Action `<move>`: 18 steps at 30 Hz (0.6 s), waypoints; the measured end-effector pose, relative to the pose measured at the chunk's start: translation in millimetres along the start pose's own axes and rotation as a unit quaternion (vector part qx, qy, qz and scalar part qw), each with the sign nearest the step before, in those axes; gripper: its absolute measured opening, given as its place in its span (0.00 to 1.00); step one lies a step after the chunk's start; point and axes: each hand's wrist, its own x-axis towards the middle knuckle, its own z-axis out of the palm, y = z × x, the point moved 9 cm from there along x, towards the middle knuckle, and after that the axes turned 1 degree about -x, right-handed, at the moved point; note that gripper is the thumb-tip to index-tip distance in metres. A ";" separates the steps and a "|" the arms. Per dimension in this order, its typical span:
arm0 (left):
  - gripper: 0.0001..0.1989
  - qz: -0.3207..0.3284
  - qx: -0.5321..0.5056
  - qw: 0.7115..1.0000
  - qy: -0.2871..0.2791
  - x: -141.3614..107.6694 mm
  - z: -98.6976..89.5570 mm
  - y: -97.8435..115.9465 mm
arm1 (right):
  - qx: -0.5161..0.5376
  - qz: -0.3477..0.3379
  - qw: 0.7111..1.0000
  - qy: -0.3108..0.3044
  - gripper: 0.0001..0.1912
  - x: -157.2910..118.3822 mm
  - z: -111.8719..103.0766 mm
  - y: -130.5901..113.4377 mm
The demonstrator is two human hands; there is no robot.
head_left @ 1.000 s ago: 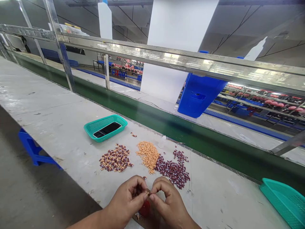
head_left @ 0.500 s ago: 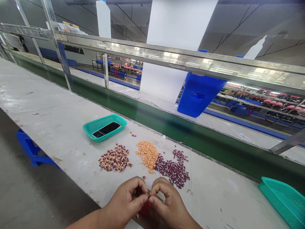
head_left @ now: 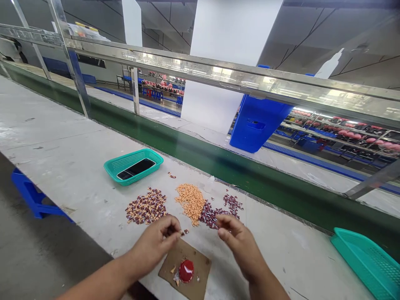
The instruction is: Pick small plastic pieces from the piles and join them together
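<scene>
My left hand (head_left: pixel 165 235) is closed, thumb and forefinger pinched at the left of a brown square board (head_left: pixel 200 277); anything between the fingertips is too small to make out. Just beyond those fingertips lies a small purple-and-orange piece (head_left: pixel 185 232). My right hand (head_left: pixel 236 235) is over the near edge of a pile of small purple pieces (head_left: pixel 208 214), thumb and forefinger apart. On the board sits a glossy red round thing (head_left: pixel 186 271) with scraps beside it. Farther off are a pile of small orange pieces (head_left: pixel 189 200) and a pile of joined purple-and-orange pieces (head_left: pixel 146 207).
A green perforated basket (head_left: pixel 109 170) holding a phone (head_left: pixel 137 168) stands at the back left. Another green basket (head_left: pixel 353 246) is at the right. Behind the white table runs a green belt (head_left: pixel 200 156), with a metal rail (head_left: pixel 175 60) above and a blue bin (head_left: pixel 259 125) beyond.
My hands, earlier fingertip to fingertip above the board, have parted: the left went up and left, the right up and right. The board and red round thing are now uncovered.
</scene>
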 end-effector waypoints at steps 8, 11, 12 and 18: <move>0.09 0.037 0.338 0.937 0.077 32.5 -89.8 -10.6 | -0.303 -0.008 0.951 -0.053 0.07 12.5 -9.0 26.0; 0.11 0.068 0.374 0.924 0.050 38.0 -79.0 -4.5 | -0.352 0.000 0.934 -0.057 0.07 11.3 1.3 26.9; 0.11 0.083 0.383 0.920 0.027 39.5 -67.7 -1.6 | -0.365 0.003 0.929 -0.058 0.07 11.1 3.8 27.0; 0.11 0.162 0.423 0.883 -0.125 46.3 20.5 15.9 | -0.412 0.003 0.908 -0.080 0.09 9.8 13.2 27.9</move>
